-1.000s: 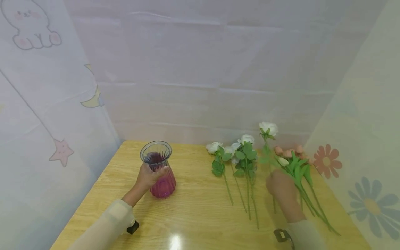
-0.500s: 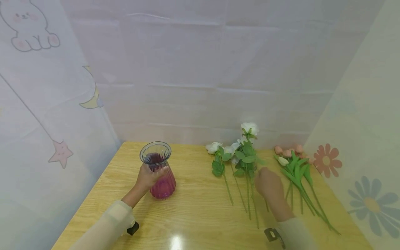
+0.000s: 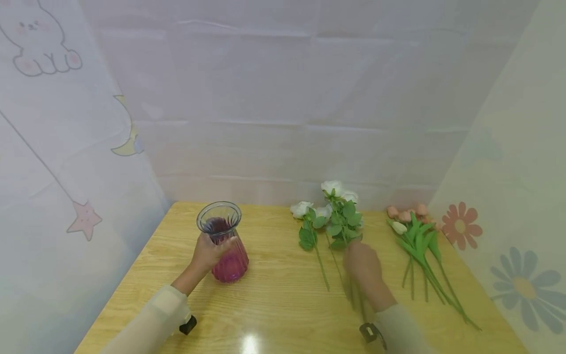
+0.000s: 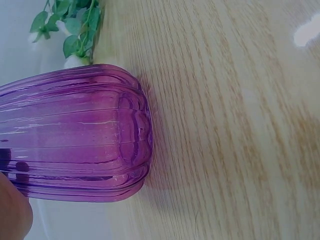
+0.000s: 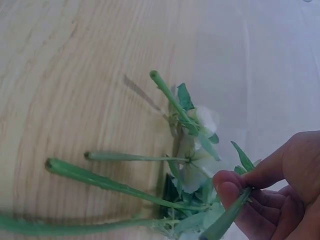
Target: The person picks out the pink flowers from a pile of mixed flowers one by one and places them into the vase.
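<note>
On the left of the table stands a ribbed glass vase (image 3: pixel 230 261), purple-pink below and greyish blue at its flared rim. My left hand (image 3: pixel 210 250) grips it just under the neck; the left wrist view shows its purple base (image 4: pixel 100 135) and part of a finger. My right hand (image 3: pixel 363 265) pinches the green stem (image 5: pixel 231 215) of a white rose (image 3: pixel 331 187) between thumb and fingers. The held rose is over other white roses (image 3: pixel 302 209) with green leaves lying on the table; their stems (image 5: pixel 100 180) point toward the camera in the right wrist view.
Pink tulips (image 3: pixel 404 216) and one pale tulip (image 3: pixel 399 227) lie with long green stems at the table's right side. Printed fabric walls (image 3: pixel 274 98) stand behind and on both sides of the wooden table (image 3: pixel 274 314).
My right hand has moved left with the white rose, from beside the tulips to over the other roses. The left hand and the vase have stayed in place.
</note>
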A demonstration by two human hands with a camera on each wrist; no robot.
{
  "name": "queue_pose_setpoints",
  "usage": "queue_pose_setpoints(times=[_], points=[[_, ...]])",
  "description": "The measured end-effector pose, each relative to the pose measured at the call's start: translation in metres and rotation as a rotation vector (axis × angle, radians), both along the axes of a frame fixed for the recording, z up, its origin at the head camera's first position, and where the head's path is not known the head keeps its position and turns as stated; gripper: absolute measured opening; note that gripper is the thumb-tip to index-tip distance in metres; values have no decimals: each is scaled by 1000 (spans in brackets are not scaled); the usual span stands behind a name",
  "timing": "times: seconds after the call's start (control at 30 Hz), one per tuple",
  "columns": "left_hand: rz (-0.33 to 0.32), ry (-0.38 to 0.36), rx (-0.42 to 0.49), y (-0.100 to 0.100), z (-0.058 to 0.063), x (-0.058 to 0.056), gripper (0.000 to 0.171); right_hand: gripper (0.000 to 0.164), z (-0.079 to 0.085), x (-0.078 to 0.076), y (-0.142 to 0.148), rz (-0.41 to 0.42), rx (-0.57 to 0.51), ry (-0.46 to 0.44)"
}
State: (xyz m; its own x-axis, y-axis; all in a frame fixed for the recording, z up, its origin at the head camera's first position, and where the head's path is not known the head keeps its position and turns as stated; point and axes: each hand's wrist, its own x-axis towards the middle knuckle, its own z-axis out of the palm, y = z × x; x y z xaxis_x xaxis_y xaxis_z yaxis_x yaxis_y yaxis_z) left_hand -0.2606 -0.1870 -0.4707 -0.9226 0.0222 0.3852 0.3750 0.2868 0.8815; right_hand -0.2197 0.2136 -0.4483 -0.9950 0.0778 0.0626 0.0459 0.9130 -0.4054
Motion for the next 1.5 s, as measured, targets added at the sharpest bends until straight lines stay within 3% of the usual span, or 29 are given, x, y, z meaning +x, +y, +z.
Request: queue_pose_setpoints(times=[0.17, 0.4, 0.47, 0.77, 1.13, 1.4, 1.5], points=[[5, -12, -15, 2, 2, 3, 55, 20, -12, -6, -3, -3, 21, -19], [-4, 13, -51, 9, 32, 23, 47, 21, -26, -16, -7, -15, 31, -83], [0, 3, -55, 10, 34, 25, 48, 21, -29, -18, -8, -19, 34, -94], [-2, -2, -9, 10, 32, 24, 46, 16, -39, -21, -17, -7, 24, -121], [0, 5, -31, 10, 34, 24, 48, 18, -44, -18, -18, 55, 55, -42], [2, 9, -49, 9, 36, 24, 51, 18, -40, -17, -20, 58, 42, -99], [2, 12, -47, 7, 27, 17, 53, 18, -40, -17, -20, 60, 25, -111]])
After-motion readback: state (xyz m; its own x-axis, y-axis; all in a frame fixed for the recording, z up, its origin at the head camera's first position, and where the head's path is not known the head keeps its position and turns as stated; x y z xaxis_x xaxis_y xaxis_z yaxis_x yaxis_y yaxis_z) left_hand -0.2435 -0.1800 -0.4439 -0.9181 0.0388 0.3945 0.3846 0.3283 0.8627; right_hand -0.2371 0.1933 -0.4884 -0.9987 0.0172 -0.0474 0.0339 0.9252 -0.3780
